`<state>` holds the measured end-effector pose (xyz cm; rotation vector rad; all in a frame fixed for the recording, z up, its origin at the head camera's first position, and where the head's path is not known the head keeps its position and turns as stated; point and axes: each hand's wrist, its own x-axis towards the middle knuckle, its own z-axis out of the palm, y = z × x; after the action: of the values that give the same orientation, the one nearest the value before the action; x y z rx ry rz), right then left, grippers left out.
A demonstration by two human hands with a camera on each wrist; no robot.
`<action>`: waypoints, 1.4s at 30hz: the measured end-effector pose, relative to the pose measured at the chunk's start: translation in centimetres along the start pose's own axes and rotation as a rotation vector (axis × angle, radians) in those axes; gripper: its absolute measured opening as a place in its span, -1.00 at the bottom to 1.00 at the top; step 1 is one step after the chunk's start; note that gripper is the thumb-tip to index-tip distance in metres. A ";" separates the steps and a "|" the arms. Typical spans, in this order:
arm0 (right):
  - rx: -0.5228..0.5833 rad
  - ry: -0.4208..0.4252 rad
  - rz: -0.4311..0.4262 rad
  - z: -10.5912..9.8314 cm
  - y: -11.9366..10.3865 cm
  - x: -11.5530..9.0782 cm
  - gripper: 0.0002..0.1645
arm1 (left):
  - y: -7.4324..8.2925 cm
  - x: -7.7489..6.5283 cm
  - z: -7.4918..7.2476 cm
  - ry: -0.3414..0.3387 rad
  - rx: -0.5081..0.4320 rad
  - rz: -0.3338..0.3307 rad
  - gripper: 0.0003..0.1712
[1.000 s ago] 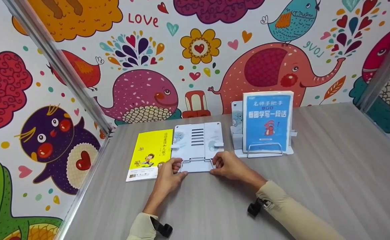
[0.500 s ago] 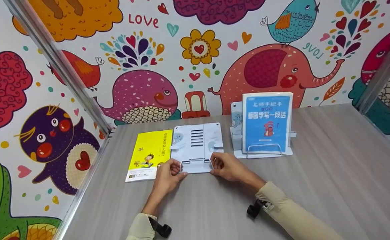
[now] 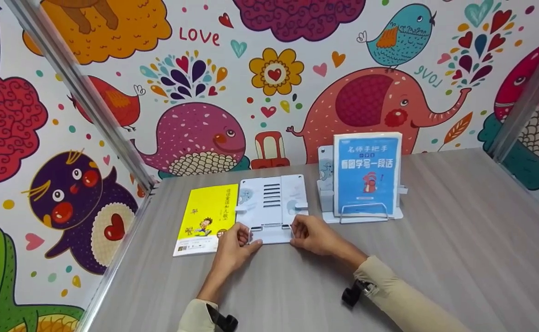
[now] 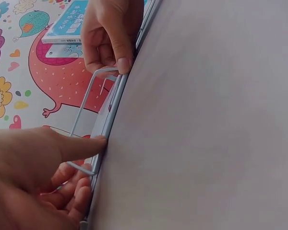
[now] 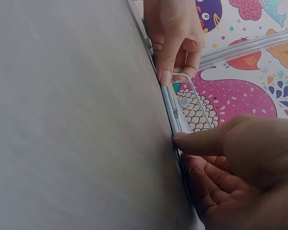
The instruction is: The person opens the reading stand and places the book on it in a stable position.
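Note:
A white folding book stand (image 3: 292, 190) lies flat, its slotted panel unfolded. My left hand (image 3: 234, 246) grips its front-left corner, and my right hand (image 3: 317, 236) grips the front-right corner. In the left wrist view, the wire page holder (image 4: 80, 112) is tilted up from the front edge. Both thumbs press on that edge, while the other fingers curl behind, close to the ends of the wire. The right wrist view shows my right thumb (image 5: 197, 142) against the edge. Exactly what the curled fingers touch is partly hidden.
Left of the stand lies a yellow book (image 3: 211, 200), close beside it. To the right, a second white stand (image 3: 325, 200) holds a blue book (image 3: 368, 184) upright behind its wire. A patterned wall (image 3: 274, 110) rises behind the grey table (image 3: 458, 240).
The head view has tilted slightly, so everything sits a little lower. In the head view, both hands keep their places at the stand's front corners; the wire holder shows no clear movement.

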<state>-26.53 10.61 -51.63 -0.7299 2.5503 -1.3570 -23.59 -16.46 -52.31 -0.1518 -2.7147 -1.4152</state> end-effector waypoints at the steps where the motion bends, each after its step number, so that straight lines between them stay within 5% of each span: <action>1: 0.015 0.000 0.007 -0.1 0.0 0.0 -0.71 | 0.0 0.0 0.0 0.009 0.000 0.002 -0.65; 5: 0.096 0.092 0.072 -0.4 0.0 0.0 -0.63 | 0.0 0.3 0.0 0.075 -0.012 -0.020 -0.64; 10: 0.102 0.392 0.079 -0.8 0.0 0.4 -0.71 | 0.1 1.1 -0.5 0.195 -0.019 -0.057 -0.69; 13: 0.066 0.492 0.084 -0.7 0.0 0.5 -0.64 | 0.2 1.8 -0.7 0.246 -0.008 -0.061 -0.72; 20: 0.058 0.389 0.193 -0.3 0.2 0.6 -0.26 | 0.4 3.6 -0.5 0.277 0.009 -0.107 -0.54; 30: 0.116 0.275 0.239 -0.7 0.8 0.9 -0.16 | 0.0 6.4 -0.1 0.208 0.003 -0.165 -0.43; 42: 0.301 0.353 0.264 -0.9 1.0 0.9 -0.29 | -0.5 6.4 -1.0 0.254 -0.202 -0.193 -0.57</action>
<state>-27.99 11.29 -51.86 -0.1025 2.4783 -1.8457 -30.01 -17.28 -51.43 0.2686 -2.4328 -1.6314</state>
